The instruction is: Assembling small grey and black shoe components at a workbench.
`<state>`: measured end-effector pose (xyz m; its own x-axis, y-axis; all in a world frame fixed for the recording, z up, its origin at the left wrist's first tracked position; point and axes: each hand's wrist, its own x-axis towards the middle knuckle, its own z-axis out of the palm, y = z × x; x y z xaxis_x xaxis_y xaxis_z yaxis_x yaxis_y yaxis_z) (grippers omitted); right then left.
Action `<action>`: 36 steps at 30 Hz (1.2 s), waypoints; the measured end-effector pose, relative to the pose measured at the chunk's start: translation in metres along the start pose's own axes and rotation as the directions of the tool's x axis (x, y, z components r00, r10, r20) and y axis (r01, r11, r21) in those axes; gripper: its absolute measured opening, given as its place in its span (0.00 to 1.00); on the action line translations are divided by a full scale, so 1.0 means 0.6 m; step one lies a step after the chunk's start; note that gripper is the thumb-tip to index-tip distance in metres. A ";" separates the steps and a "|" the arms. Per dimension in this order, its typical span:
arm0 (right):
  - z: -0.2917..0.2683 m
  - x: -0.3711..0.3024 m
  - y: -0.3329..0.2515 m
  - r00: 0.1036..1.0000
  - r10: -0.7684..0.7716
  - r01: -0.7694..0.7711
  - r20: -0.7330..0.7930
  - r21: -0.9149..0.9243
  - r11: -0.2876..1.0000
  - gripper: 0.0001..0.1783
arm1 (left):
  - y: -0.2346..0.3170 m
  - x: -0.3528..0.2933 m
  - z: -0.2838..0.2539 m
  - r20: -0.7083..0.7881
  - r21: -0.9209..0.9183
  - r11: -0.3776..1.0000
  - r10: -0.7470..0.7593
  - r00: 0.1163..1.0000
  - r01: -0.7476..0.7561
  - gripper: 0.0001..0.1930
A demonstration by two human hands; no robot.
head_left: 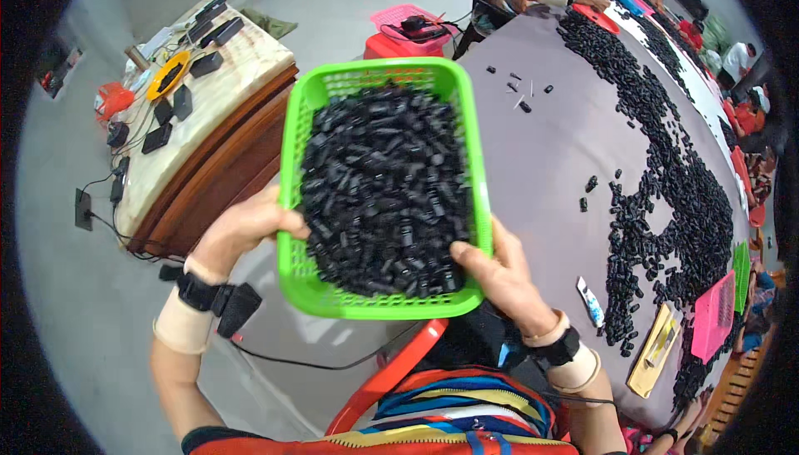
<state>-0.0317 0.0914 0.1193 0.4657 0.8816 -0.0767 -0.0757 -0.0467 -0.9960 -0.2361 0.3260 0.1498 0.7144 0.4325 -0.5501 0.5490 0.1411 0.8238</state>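
Behind everything, smooth pale grey floor (333, 6). On the right, one long table under grey-mauve cover (533, 164); on the left, one desk with cream marble-like top (250, 57) and brown side. Seen between these two, in front of the body, one bright green rectangular plastic basket (374, 308), quite full. Two own hands, well apart from each other: left hand (254, 226) clamped on the left rim, right hand (499, 272) clamped on the right rim, both with thumb inward. Could possibly tip, if raised more at one side, and so spill its load; could also lose some over the rim, if knocked on the table. On the table's right part, one bright pink plastic basket (713, 318), one flat yellow board (645, 372), one slim white-and-blue object (591, 302). Lastly, small black shiny pieces (383, 189), too many for counting.
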 end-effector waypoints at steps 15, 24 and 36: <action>0.185 0.035 0.186 0.913 0.048 -0.041 0.405 -0.025 0.999 0.29 | -0.320 -0.130 -0.032 -0.455 -0.564 0.817 -0.190 0.870 -0.116 0.21; 0.102 0.009 0.179 0.765 0.387 0.005 0.514 -0.605 0.796 0.21 | -0.429 -0.079 0.018 -0.500 -0.587 0.808 -0.312 0.808 -0.051 0.20; 0.016 0.068 0.095 0.813 -0.297 0.568 0.500 -0.793 0.220 0.28 | -0.476 0.066 0.004 -0.464 -0.570 0.816 -0.226 0.856 -0.094 0.18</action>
<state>-0.0253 0.1293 0.0597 -0.0398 0.9658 0.2563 0.9470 0.1183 -0.2988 -0.3635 0.3010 -0.1075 0.2859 0.7518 -0.5941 0.1336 0.5827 0.8016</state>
